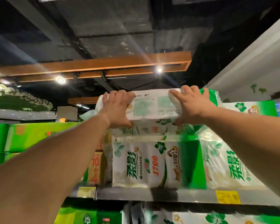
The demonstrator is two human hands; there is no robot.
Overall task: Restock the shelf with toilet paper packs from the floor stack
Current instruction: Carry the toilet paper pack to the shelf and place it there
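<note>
You see glossy, crinkled plastic film on the top pack point(152, 104) at centre and the packs point(152, 164) below it. The shelf edge point(136, 194) looks like smooth grey metal; the beam point(103, 65) above looks like matt wood.

Head camera tilts upward, close before the top shelf point(136, 194).

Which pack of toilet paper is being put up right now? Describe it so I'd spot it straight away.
Find the grey shelf edge with yellow price tags, then the upright white-and-green pack marked 1700 standing on it. The pack being placed lies flat on top of that stack, gripped by the left hand and right hand. Unlike its neighbours, it shows its fine-print side.
</note>
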